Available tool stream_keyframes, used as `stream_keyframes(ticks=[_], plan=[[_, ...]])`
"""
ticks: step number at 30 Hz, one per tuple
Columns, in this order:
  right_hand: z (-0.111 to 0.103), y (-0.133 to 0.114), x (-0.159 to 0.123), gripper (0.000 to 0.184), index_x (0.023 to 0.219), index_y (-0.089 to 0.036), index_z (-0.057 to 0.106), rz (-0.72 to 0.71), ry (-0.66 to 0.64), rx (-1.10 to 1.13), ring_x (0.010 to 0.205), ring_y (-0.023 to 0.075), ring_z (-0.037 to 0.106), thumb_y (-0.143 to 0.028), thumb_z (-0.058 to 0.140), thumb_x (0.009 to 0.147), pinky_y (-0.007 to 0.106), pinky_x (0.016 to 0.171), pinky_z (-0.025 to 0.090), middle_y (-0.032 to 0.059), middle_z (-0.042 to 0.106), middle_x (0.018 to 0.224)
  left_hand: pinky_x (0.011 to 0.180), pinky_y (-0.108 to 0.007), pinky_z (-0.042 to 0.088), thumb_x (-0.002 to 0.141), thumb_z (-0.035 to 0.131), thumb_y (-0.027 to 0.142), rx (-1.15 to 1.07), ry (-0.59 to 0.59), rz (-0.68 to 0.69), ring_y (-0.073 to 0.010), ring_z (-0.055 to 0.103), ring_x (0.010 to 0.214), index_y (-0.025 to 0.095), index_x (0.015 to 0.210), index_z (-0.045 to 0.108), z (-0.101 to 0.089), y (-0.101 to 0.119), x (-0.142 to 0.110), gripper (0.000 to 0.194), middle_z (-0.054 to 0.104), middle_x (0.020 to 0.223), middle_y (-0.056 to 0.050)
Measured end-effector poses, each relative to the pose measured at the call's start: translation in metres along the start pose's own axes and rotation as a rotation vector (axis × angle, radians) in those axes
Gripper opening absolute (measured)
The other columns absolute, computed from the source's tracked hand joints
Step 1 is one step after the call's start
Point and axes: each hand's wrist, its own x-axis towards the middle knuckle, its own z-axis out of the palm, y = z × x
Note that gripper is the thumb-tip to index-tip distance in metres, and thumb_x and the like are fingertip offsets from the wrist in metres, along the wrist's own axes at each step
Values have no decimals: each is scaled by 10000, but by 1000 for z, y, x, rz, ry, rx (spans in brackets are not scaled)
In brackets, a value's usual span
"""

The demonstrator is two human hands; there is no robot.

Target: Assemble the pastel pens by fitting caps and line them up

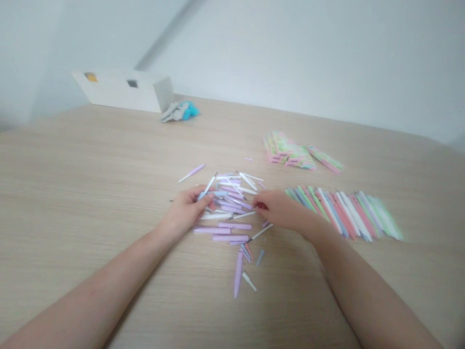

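Observation:
Thumb and fingers of my left hand (187,206) are closed on a light blue pen barrel (220,193). A slim white refill with a dark tip (210,183) rises by the same fingers; whether it is gripped too is unclear. At the right of the pile, my right hand (278,206) is pinched, and what lies between its fingertips is blurred. A white refill (242,214) reaches up to those fingertips. Between and below both hands lie loose purple pen barrels (234,226), white pen parts and small coloured pieces (246,252).
Right of the pile is a row of assembled-looking pens (343,211) in several colours. Behind it, pink and green printed packets (288,151) are stacked. A white box (123,89) and grey-and-blue gloves or cloth (179,111) sit at the back left, near the wall.

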Motion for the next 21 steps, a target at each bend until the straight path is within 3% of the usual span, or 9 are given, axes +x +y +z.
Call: stream_keyframes(ticks=[4,9,13,21], plan=[[-4,-5,-5,148,791,-141,673,-72,-6,63,701,142,568,-102,532,771,224,640,380,43,668,751,450,-209,299,783,591,381,14,-12,4,-63,343,416,150,786,666,-1,-1,1,243,607,617,4],[-5,-20,-11,170,815,-160,689,-190,-133,149,694,126,559,-86,551,751,214,633,374,21,672,764,459,-214,318,787,590,382,23,-8,8,-71,366,417,159,880,675,-1,-2,1,257,609,608,15],[0,-29,-11,98,792,-164,681,-177,-187,172,649,120,539,-148,596,745,212,587,355,11,656,727,432,-205,295,795,582,363,35,-7,7,-57,328,390,157,900,655,0,-2,0,243,598,603,28],[9,-26,-8,82,753,-172,672,-174,-150,151,657,120,524,-189,594,771,221,599,342,11,652,729,403,-202,265,789,579,367,77,-3,0,-59,326,368,158,918,612,-1,-1,0,247,605,584,33]])
